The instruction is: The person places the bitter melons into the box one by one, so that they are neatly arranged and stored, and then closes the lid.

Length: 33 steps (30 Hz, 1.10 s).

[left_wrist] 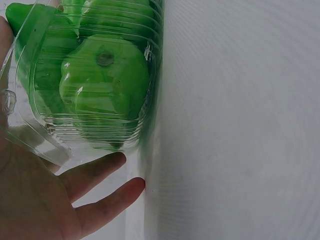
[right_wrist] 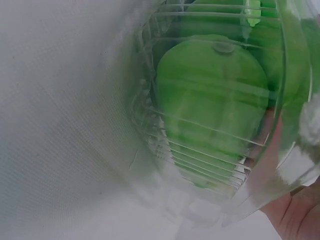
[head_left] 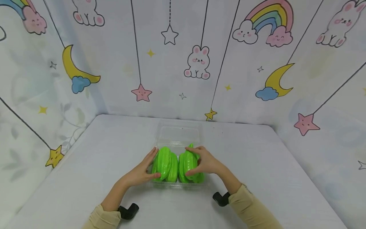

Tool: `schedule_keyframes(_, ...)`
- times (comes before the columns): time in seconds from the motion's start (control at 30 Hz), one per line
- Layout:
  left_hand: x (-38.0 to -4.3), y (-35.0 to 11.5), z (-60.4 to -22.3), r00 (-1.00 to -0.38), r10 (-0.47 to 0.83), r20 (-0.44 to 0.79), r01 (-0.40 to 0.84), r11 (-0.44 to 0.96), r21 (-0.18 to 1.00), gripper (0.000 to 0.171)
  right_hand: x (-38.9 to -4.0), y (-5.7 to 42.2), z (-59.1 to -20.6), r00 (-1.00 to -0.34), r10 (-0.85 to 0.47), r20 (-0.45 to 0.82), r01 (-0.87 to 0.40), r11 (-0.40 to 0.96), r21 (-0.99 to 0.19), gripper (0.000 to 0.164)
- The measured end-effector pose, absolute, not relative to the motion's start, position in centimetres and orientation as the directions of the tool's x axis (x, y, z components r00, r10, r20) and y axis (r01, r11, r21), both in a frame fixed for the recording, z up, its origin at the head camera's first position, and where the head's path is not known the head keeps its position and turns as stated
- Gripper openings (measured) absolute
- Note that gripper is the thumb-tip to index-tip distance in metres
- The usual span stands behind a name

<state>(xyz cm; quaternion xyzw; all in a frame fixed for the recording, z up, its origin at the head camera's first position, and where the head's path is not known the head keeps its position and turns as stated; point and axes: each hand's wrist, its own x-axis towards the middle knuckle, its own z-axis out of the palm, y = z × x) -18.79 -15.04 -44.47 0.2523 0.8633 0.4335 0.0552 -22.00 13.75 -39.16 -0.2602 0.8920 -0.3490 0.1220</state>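
Observation:
A clear plastic clamshell box point(head_left: 186, 184) lies with its lid point(head_left: 179, 133) folded back, away from me. Glossy green ridged vegetable-shaped pieces point(head_left: 164, 163) stand in it in two groups, left and right; through the wall a rounded end point(left_wrist: 105, 75) shows a grey spot. My left hand point(head_left: 140, 171) is at the box's left side, fingers extended along the outside and thumb by the front of the left group. In the right group, my right hand point(head_left: 207, 162) grips a green piece point(head_left: 190, 162) between thumb and fingers; part of this hand shows behind the clear wall in the right wrist view.
The box sits on a white-covered table point(head_left: 243, 143). A patterned cloth point(head_left: 120, 63) hangs behind and at both sides. A black angled fitting is at each wrist, one on the left point(head_left: 129, 211) and one on the right point(head_left: 221, 199).

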Motion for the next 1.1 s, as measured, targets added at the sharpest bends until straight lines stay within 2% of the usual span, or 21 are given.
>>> schedule_keyframes(0.27,-18.18,-15.25,-45.18,-0.874,0.473,0.113,0.377,0.511,0.773,0.096,-21.57,13.58,-39.75,-0.827,-0.558,-0.069,-0.364,0.625,-0.690,0.093)
schedule_keyframes(1.1,-18.76,-15.02,-44.46,-0.869,0.477,0.130,0.393,0.508,0.766,0.096,-21.87,13.94,-38.87,-0.829,-0.559,-0.016,-0.404,0.619,-0.673,0.090)
